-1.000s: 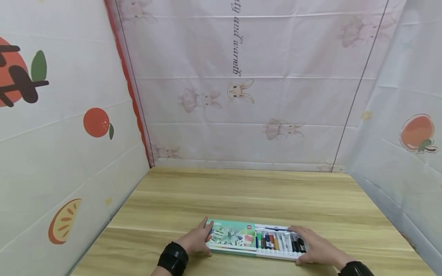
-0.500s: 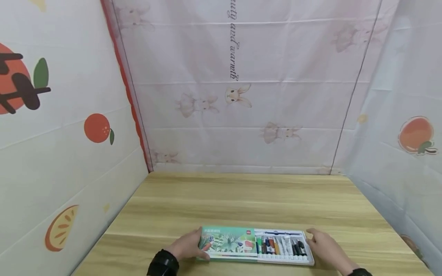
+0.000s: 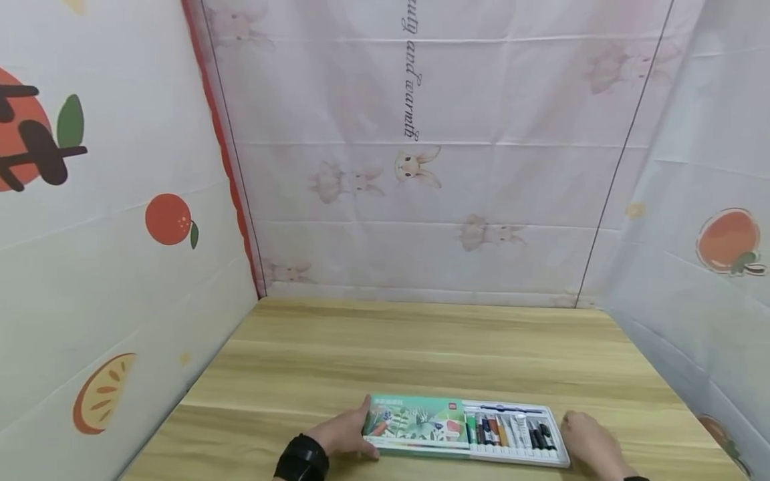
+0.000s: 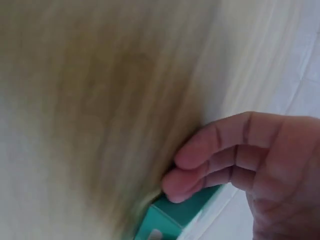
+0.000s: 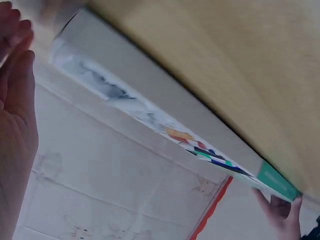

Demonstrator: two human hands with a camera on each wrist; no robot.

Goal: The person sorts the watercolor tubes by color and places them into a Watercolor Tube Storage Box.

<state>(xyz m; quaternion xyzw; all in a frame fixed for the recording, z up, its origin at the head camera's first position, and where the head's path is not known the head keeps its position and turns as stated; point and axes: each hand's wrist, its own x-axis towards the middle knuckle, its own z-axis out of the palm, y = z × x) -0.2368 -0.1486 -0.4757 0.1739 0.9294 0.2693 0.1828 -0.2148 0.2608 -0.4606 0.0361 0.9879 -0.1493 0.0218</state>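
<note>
A long paint set lies on the table near its front: a green printed sleeve point(image 3: 415, 421) with a white tray point(image 3: 517, 455) sticking out on the right. Several paint tubes point(image 3: 496, 431) and a blue paintbrush point(image 3: 510, 409) show in the tray. My left hand point(image 3: 347, 431) grips the sleeve's left end, thumb at the near side; in the left wrist view its fingertips press the green sleeve point(image 4: 175, 215). My right hand point(image 3: 592, 442) is just beyond the tray's right end, fingers loosely bent, holding nothing. In the right wrist view a small gap separates this hand point(image 5: 17, 110) from the tray.
The wood-grain table point(image 3: 421, 341) stretches behind the paint set. Printed cloth walls enclose it: a fruit-patterned one on the left point(image 3: 150, 300), a rabbit-patterned one at the back point(image 3: 529, 180), and another on the right point(image 3: 692, 314).
My right hand has let go of the tray's right end and moved off to the right. The paint set and my left hand have shifted slightly right.
</note>
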